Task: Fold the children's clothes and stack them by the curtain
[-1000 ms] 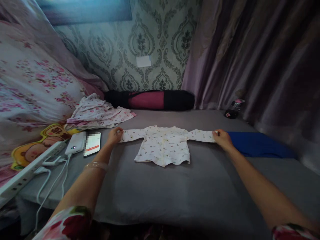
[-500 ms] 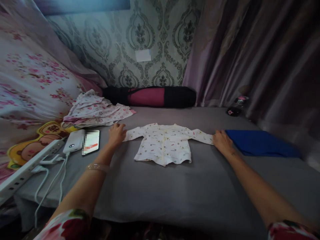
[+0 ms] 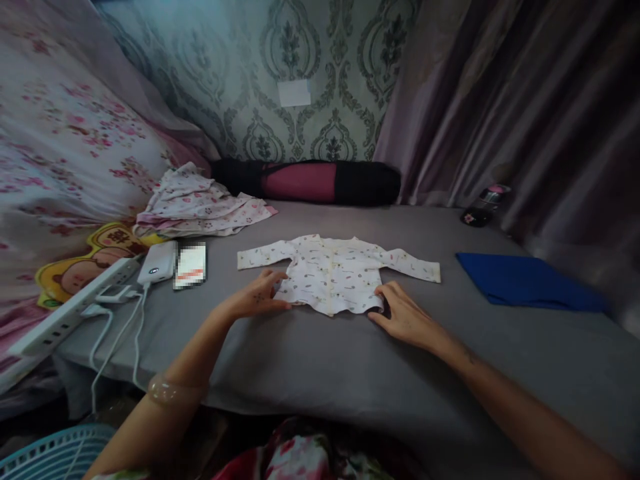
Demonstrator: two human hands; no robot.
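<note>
A small white baby shirt (image 3: 333,273) with a scattered print and a buttoned front lies flat on the grey sheet (image 3: 320,353), both sleeves stretched out sideways. At its lower left corner is my left hand (image 3: 257,295), thumb and fingers apart, the tips touching the hem's edge. My right hand (image 3: 407,317) is at the lower right corner, with the thumb below the hem and the fingers on the side edge, a gap between them. Neither hand visibly pinches the cloth.
Folded blue cloth (image 3: 530,281) lies to the right. On the left are a phone (image 3: 190,265), a white power bank (image 3: 157,262), a power strip (image 3: 75,313) with cables and a crumpled printed garment (image 3: 200,203). Behind are a black-and-red roll (image 3: 300,181) and a bottle (image 3: 483,205).
Both hands have left the sleeve cuffs and moved inward and down to the shirt's lower corners. The shirt still lies spread out. The camera view has tilted down slightly.
</note>
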